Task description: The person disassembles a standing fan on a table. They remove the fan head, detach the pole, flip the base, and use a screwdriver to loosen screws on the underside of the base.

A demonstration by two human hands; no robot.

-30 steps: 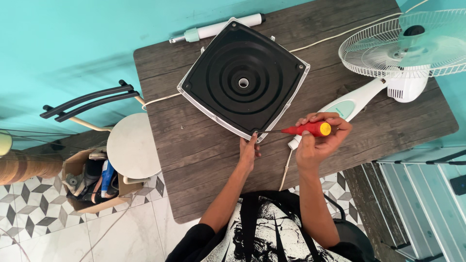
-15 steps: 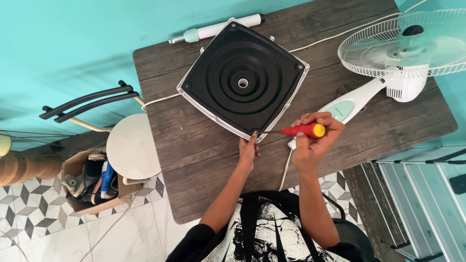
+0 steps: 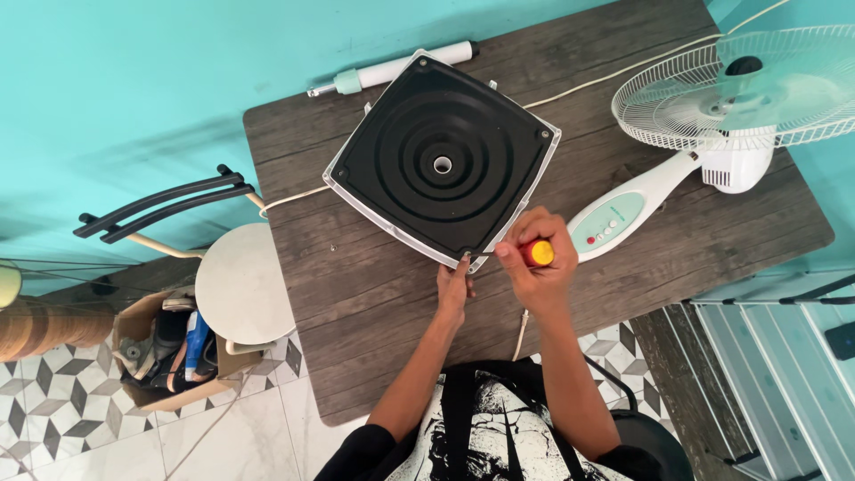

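Turquoise walls back a dark, weathered wooden table [image 3: 374,303] that stands on a floor of white marble-look and grey patterned tiles, all seen from the head camera looking straight down.

Near the middle of that table lies a square fan base [image 3: 443,164], black ribbed plastic on its upturned underside with a white rim and a small round hole at its centre, turned so one corner points toward the person. The left hand [image 3: 454,287] rests on the table at that near corner, fingers pressed against the base's rim; it holds nothing, only steadies the edge. The right hand [image 3: 536,267], just to the right of the same corner, is closed tight around a screwdriver with a red handle and yellow cap [image 3: 537,254], its shaft aimed at the corner of the base; the tip itself is too small to make out.

Right of the base lies a white stand fan with a wire cage [image 3: 739,89], its pale green control panel [image 3: 610,221] just beyond the right hand. Behind the base, at the table's far edge, lies a white tube with a green end [image 3: 392,69]. A white cord [image 3: 606,76] runs across the table beyond the base. Left of the table stands a round white stool [image 3: 242,287], and beside it a cardboard box of tools [image 3: 165,352].
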